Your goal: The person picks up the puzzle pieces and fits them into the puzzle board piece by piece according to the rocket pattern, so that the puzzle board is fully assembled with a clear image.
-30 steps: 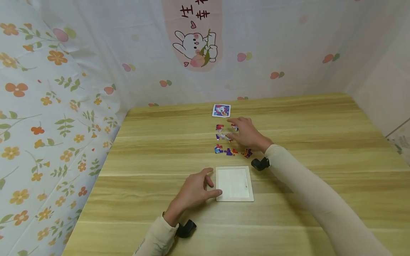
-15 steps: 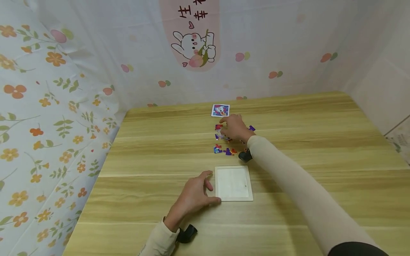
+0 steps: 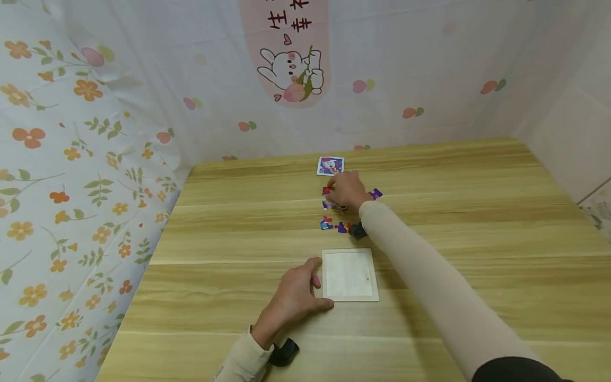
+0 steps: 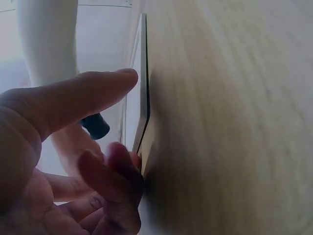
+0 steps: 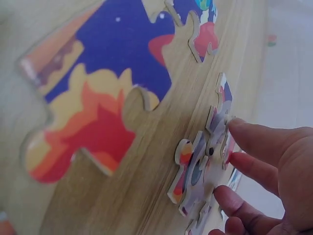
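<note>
A pale square tray (image 3: 374, 276) lies on the table, with my left hand (image 3: 293, 294) at its left side. The thumb rests by the lower left corner and the index finger by the upper left edge; the other fingers bend loosely. Beyond it, my right hand (image 3: 348, 191) is over colourful puzzle pieces, hiding some. In the right wrist view, its thumb and index finger (image 5: 254, 169) pinch a flat piece (image 5: 227, 144) low among others. A piece with flames (image 5: 105, 117) lies nearer that camera. Two pieces, blue-red (image 3: 326, 224) and purple (image 3: 341, 227), show in front of the hand.
A square picture card (image 3: 330, 165) lies behind the pieces, near the table's back edge. A purple piece (image 3: 375, 194) is to the right of my right hand. Patterned cloth (image 3: 215, 79) hangs behind and left of the wooden table (image 3: 229, 286).
My right hand has moved left over the pieces, uncovering a purple piece on its right and covering others. My left hand has stayed beside the tray, its thumb slightly lower.
</note>
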